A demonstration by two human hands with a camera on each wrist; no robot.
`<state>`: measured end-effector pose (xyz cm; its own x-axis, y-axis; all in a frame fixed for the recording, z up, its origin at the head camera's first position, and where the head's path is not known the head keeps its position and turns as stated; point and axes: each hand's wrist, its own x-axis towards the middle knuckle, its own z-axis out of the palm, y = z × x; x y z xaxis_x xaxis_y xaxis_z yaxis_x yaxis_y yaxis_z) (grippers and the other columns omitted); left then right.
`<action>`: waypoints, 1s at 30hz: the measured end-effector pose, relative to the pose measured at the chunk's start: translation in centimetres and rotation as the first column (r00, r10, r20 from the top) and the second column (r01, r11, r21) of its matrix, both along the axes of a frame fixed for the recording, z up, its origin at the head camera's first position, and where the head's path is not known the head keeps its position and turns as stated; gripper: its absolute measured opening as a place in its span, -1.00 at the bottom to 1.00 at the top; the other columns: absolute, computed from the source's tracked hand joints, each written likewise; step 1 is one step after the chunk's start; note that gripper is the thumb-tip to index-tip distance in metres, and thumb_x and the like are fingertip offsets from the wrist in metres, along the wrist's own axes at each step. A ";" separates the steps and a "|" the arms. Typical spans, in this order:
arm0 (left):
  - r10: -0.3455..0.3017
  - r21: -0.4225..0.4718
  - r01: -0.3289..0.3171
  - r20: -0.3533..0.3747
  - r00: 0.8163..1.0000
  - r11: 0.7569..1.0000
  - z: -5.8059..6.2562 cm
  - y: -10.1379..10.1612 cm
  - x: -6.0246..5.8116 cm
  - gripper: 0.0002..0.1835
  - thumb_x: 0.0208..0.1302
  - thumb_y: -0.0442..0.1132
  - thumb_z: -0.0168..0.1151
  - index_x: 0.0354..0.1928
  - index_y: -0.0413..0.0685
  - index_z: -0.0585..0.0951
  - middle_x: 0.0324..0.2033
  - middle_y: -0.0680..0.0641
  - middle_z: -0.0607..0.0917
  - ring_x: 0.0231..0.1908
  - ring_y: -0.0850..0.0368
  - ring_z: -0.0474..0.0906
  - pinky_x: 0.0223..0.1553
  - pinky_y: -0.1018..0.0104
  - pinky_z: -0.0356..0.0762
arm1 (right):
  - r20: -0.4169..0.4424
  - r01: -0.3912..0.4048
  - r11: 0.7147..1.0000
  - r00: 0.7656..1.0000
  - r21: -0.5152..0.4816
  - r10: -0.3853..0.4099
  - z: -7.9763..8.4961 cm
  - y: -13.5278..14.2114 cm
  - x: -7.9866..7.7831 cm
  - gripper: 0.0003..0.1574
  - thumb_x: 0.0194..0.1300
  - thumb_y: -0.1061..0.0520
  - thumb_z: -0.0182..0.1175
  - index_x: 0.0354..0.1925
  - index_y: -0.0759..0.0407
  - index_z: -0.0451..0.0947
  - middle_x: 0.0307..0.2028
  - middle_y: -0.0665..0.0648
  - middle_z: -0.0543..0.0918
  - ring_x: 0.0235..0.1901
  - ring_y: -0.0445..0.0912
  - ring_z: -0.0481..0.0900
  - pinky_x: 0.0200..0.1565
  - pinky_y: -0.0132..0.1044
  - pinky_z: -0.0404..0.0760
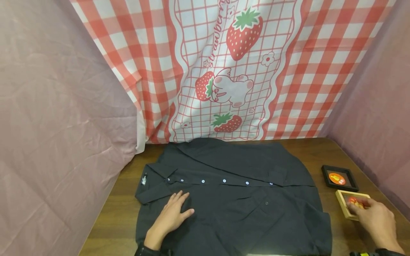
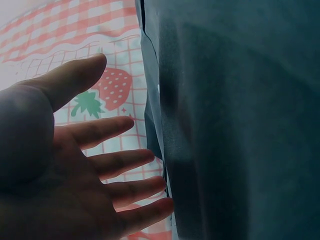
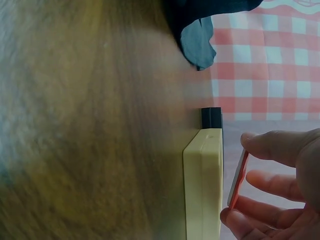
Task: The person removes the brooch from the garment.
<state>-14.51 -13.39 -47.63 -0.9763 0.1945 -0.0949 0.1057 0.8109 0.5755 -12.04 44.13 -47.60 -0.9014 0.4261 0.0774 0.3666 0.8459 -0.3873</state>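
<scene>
A dark button-up shirt (image 1: 221, 206) lies spread on the table, its collar to the left and a row of light buttons across it. Over its lower left part, my left hand (image 1: 171, 215) has its fingers straight and spread. In the left wrist view that hand (image 2: 75, 175) is beside the dark cloth; whether it touches cannot be told. My right hand (image 1: 378, 220) is above a light wooden square tray (image 1: 344, 208). Between thumb and fingertips it pinches a thin red disc with a pale edge (image 3: 237, 181), just off the wooden tray (image 3: 202, 185).
Beyond the wooden tray stands a black square tray (image 1: 325, 177) with an orange round disc (image 1: 337, 178) in it. A red-checked strawberry cloth (image 1: 224, 89) hangs at the back. Pinkish cloth walls (image 1: 64, 124) flank the brown wooden table (image 1: 109, 220).
</scene>
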 end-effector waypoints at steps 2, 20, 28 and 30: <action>-0.001 -0.001 0.001 0.005 1.000 1.000 0.0 0.0 0.0 -0.34 0.25 0.00 0.30 0.33 -0.14 0.42 0.38 -0.36 0.32 0.41 -0.43 0.10 0.29 -0.42 0.14 | 0.013 0.011 1.000 1.000 0.006 -0.011 0.0 0.0 0.0 -0.31 0.34 -0.11 0.18 0.02 0.53 0.43 0.05 0.67 0.42 -0.04 0.57 0.37 -0.01 0.34 0.37; -0.001 0.016 0.001 -0.013 1.000 1.000 0.0 0.3 0.1 -0.36 0.25 -0.02 0.30 0.31 -0.16 0.44 0.38 -0.35 0.33 0.41 -0.40 0.12 0.31 -0.38 0.16 | 0.045 0.036 0.999 0.998 0.008 -0.037 -0.8 0.3 -0.1 -0.49 0.24 0.11 0.23 -0.02 0.52 0.46 -0.04 0.70 0.45 -0.11 0.56 0.40 -0.10 0.30 0.42; 0.020 0.039 -0.019 -0.003 1.000 0.999 0.2 0.4 0.2 -0.33 0.25 -0.02 0.30 0.34 -0.15 0.40 0.40 -0.33 0.31 0.43 -0.38 0.10 0.33 -0.37 0.13 | 0.001 0.037 0.999 0.999 0.034 -0.037 -0.9 0.2 -0.1 -0.58 0.18 0.19 0.20 -0.10 0.54 0.49 -0.17 0.69 0.48 -0.17 0.53 0.43 -0.20 0.25 0.45; 0.017 0.040 -0.016 -0.006 1.000 0.999 0.2 0.4 0.2 -0.33 0.25 -0.02 0.30 0.34 -0.15 0.40 0.40 -0.34 0.30 0.42 -0.39 0.10 0.32 -0.38 0.13 | -0.013 0.029 0.999 1.000 0.042 -0.028 -0.9 0.3 -0.2 -0.60 0.19 0.18 0.20 -0.13 0.52 0.52 -0.18 0.68 0.50 -0.19 0.53 0.44 -0.22 0.24 0.45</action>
<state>-14.30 -12.96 -47.48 -0.9799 0.1819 -0.0816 0.0960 0.7892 0.6066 -12.28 44.39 -48.51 -0.8878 0.4476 0.1067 0.3863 0.8510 -0.3559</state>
